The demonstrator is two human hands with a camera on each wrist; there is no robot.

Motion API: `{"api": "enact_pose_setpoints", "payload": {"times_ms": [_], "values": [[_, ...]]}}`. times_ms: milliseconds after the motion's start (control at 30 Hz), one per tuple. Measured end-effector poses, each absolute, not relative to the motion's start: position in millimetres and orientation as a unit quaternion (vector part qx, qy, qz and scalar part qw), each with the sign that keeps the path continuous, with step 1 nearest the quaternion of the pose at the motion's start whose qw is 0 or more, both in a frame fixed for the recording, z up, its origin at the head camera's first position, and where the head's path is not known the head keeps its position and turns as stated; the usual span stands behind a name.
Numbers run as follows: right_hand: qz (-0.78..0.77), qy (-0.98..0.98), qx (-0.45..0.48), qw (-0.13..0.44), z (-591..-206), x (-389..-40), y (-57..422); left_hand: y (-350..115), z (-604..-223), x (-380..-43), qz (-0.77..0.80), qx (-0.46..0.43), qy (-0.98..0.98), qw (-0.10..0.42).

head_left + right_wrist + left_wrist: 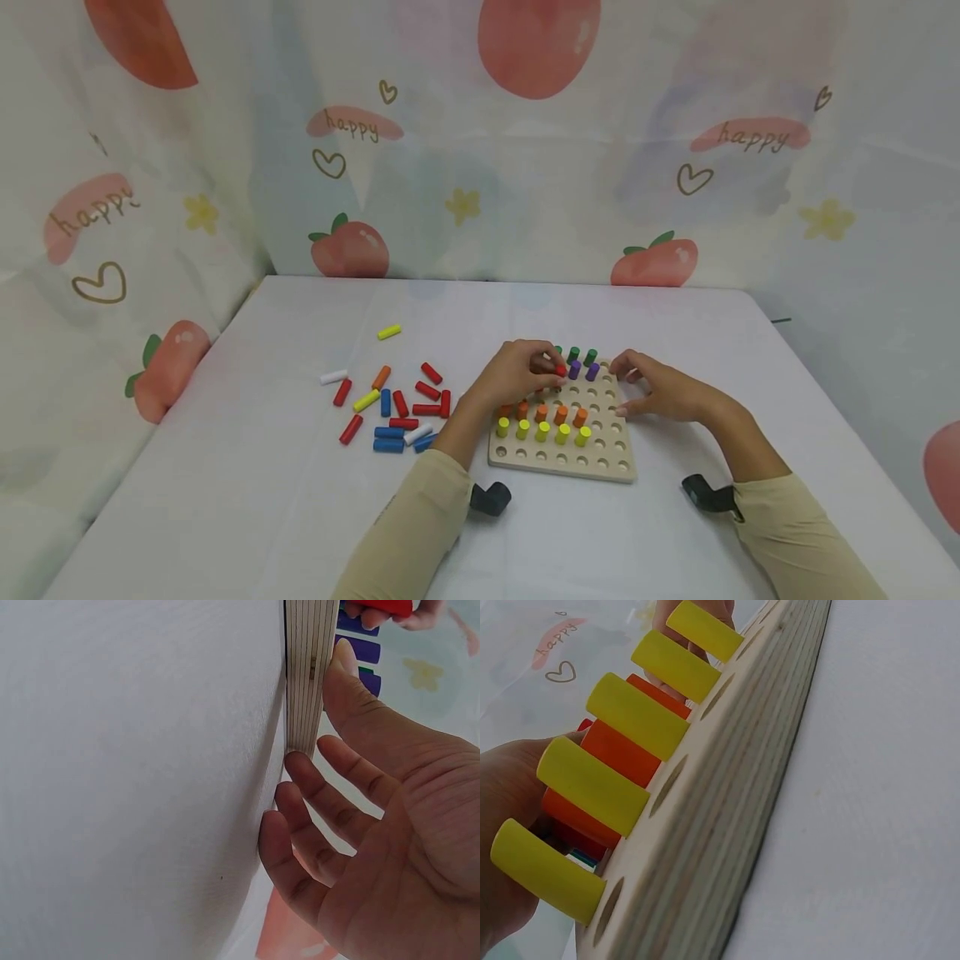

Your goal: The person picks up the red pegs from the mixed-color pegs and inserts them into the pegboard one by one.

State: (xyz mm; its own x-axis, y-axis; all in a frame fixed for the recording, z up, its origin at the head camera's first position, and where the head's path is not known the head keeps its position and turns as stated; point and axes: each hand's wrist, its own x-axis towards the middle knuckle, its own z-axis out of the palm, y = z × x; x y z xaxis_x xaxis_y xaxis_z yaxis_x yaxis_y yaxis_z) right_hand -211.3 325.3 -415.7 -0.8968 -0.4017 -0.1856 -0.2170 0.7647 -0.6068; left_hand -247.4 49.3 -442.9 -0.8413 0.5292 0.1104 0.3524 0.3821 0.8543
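Observation:
A light wooden peg board (558, 465) lies on the table, with rows of round holes. My left hand (512, 377) pinches a red peg (560, 370) above the board's left-middle part; the red peg (394, 606) also shows at the top of the right wrist view. Yellow pegs (542, 432) stand in a near row, orange pegs (561, 414) behind them. Farther back stand purple pegs (574, 370) and green pegs (591, 357). At the board's right edge is my right hand (666, 392), thumb and fingers spread and loosely bent, fingertips right at the edge (307, 690).
Left of the board lie scattered loose pegs: several red pegs (427, 409), blue pegs (388, 446), white pegs (333, 377), yellow pegs (367, 401) and an orange peg (382, 377). A patterned cloth (480, 167) hangs behind the white table (285, 517).

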Motion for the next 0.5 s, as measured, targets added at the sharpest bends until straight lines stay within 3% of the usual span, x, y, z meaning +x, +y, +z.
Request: {"api": "enact_pose_setpoints", "payload": {"times_ms": [500], "values": [[-0.301,0.926,-0.165,0.154,-416.9,-211.3,325.9,51.6,-445.1,-245.4,0.424,0.269,0.863,0.065]]}}
